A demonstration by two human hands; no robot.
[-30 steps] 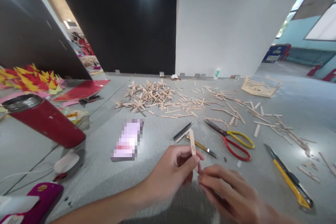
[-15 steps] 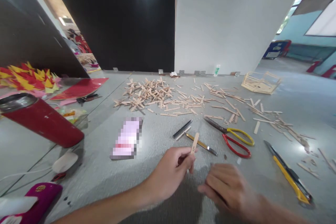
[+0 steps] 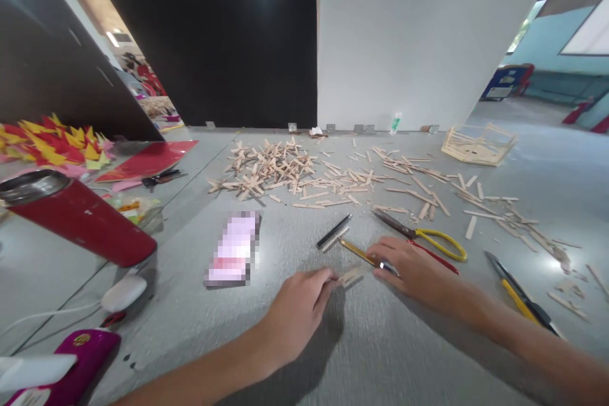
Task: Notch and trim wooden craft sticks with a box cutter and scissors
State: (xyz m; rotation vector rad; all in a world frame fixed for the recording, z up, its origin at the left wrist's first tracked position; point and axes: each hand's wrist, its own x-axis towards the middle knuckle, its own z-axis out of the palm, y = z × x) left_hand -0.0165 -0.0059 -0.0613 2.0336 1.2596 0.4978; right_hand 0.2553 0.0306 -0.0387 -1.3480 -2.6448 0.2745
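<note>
My left hand [image 3: 304, 301] pinches one end of a small wooden stick [image 3: 351, 276], blurred, which points right above the grey table [image 3: 380, 355]. My right hand [image 3: 404, 263] is on the gold craft knife [image 3: 358, 252], its fingers closed around the silver end. Beside the knife lie a black pen [image 3: 333, 231] and a thin pale strip. Just behind my right hand are scissors [image 3: 440, 243] with one yellow and one red handle; the hand and forearm partly cover the red one.
Wooden sticks [image 3: 271, 168] are heaped at the back. A yellow cutter [image 3: 518, 298] and a wooden frame [image 3: 478, 146] are on the right. Phone [image 3: 233, 247], red flask [image 3: 85, 216], white mouse [image 3: 124, 292] and purple case [image 3: 85, 355] stand left. Black and white boards rise behind.
My right hand has moved up and left onto the craft knife. The stick in my left hand has tipped from upright to nearly flat. The view has shifted slightly.
</note>
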